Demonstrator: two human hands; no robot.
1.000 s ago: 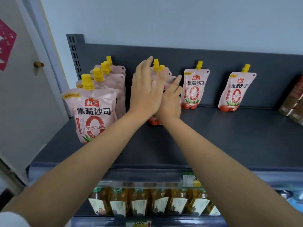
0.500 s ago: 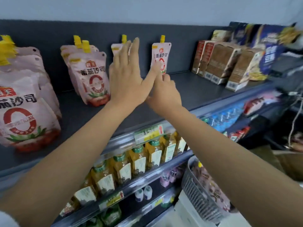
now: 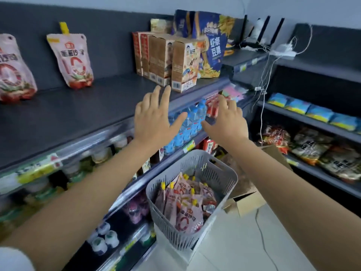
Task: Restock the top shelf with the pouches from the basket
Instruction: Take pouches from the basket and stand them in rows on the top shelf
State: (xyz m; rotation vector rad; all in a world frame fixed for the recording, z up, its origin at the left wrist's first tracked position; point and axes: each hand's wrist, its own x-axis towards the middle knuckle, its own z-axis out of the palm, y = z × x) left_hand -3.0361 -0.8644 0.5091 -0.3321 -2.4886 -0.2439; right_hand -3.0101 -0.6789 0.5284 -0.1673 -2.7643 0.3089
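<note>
Left hand (image 3: 154, 116): held in the air over the front edge of the top shelf (image 3: 88, 106), back toward the camera, fingers (image 3: 166, 96) spread and released, grasping nothing.
Right hand (image 3: 226, 118): near the left hand but apart from it, in front of the shelf edge, its fingers likewise loose and empty.
Basket (image 3: 213, 173): grey and slotted, low down beside the shelving, below both hands.
Basket pouches (image 3: 187, 204): pink with yellow caps, heaped inside the basket (lying at all angles).
Shelf pouch (image 3: 71, 59): upright against the back panel of the top shelf, well left of the hands.
Second pouch (image 3: 13, 71): stands at the frame's left edge.
Cartons (image 3: 183, 65): a brown row at the shelf's right end, with a blue snack bag (image 3: 211, 42) behind.
Water bottles (image 3: 191, 122): on the tier beneath, seen between the two hands.
</note>
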